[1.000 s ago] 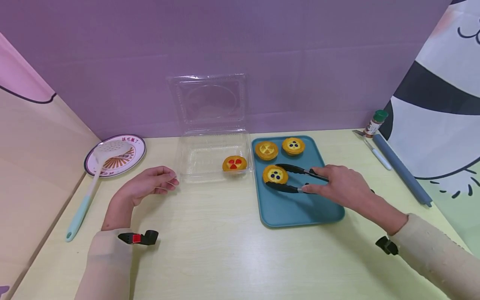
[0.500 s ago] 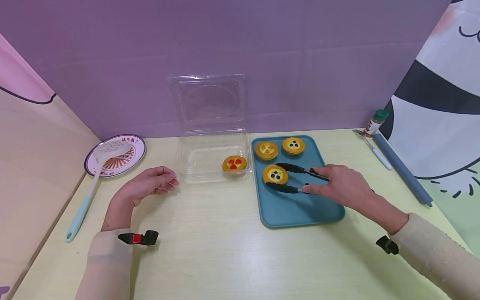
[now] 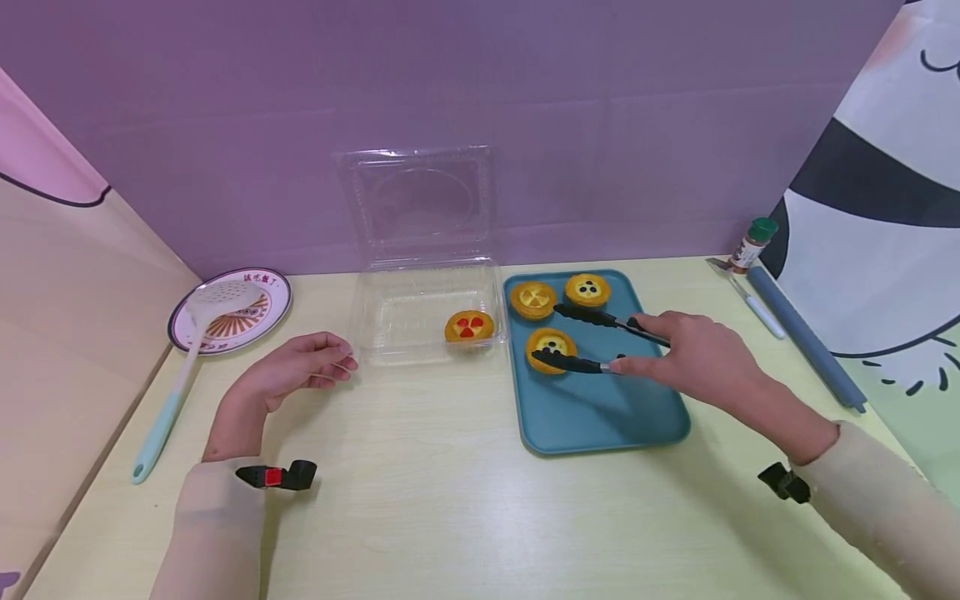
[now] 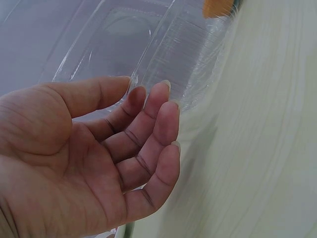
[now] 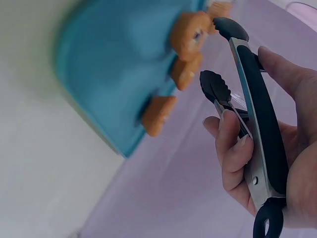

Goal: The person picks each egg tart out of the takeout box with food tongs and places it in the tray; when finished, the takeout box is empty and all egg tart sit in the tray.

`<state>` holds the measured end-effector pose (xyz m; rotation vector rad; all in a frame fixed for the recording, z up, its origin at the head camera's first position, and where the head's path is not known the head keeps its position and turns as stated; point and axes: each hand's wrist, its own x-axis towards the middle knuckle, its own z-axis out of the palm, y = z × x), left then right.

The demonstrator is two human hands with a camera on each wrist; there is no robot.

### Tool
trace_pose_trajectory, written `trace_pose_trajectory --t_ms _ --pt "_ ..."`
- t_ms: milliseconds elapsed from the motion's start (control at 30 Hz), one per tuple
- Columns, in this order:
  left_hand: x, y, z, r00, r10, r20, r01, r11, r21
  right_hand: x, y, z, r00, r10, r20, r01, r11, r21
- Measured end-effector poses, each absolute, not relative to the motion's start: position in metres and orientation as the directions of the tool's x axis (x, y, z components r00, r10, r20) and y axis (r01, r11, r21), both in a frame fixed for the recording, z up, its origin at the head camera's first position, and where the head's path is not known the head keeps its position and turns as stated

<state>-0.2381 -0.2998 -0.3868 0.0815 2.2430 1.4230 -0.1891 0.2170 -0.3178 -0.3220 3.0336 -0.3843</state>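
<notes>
My right hand (image 3: 705, 358) grips black-tipped metal tongs (image 5: 262, 114), whose two tips stand apart with nothing between them. In the head view the lower tip overlaps a blueberry-topped egg tart (image 3: 553, 337) on the blue tray (image 3: 600, 425). A second blueberry tart (image 3: 587, 291) and a tart with yellow pieces (image 3: 533, 300) sit at the tray's back. My left hand (image 3: 303, 367) holds nothing, its fingers loosely curled by the left edge of the clear plastic container (image 3: 405, 312). Inside that container, at the front right, is a tart with red pieces (image 3: 469, 326).
The container's lid (image 3: 423, 204) stands raised against the purple backdrop. At left, a slotted skimmer (image 3: 161, 429) lies across a patterned plate (image 3: 279, 315). A green-capped jar (image 3: 752, 243), a tool with a pale handle (image 3: 763, 317) and a blue-grey roll (image 3: 806, 337) are at right.
The tongs have come off the front blueberry tart, and my right hand has moved slightly up and to the right with them. The tart and my left hand keep their places.
</notes>
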Motion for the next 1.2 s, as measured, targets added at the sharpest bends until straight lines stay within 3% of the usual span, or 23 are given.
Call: trace_pose_trajectory --t_ms 467,700,1200 --pt "-0.238 -0.302 -0.388 -0.884 0.3 -0.357 -0.198 0.452 0.87 -0.214 0.189 -0.28 -0.954 -0.298 0.023 -0.298 0.945 -0.136" --pt "-0.238 -0.302 -0.386 -0.885 0.299 -0.358 -0.197 0.454 0.869 -0.232 0.158 -0.283 -0.921 -0.389 0.027 -0.39 0.919 -0.054" --pt "-0.24 -0.297 -0.382 -0.889 0.305 -0.342 -0.178 0.459 0.87 -0.265 0.114 -0.286 -0.884 -0.467 -0.023 -0.468 0.884 0.007"
